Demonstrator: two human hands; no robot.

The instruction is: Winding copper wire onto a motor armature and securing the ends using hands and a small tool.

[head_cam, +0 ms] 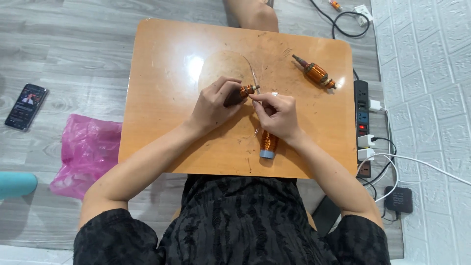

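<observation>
Copper-wire spool lies beside hands gripping small armature.

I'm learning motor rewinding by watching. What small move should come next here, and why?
Probably draw the thin wire taut and lay it into the small armature. The left hand holds that armature, the right hand pinches at its tip, and the copper wire spool stands just below.

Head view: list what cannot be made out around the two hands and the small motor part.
- Small motor part: mostly hidden inside the left hand; only its tip shows.
- Wire at the right hand: too thin to follow.
- Copper wire spool: top covered by the right hand.
- Phone screen: too small to make out.
</observation>
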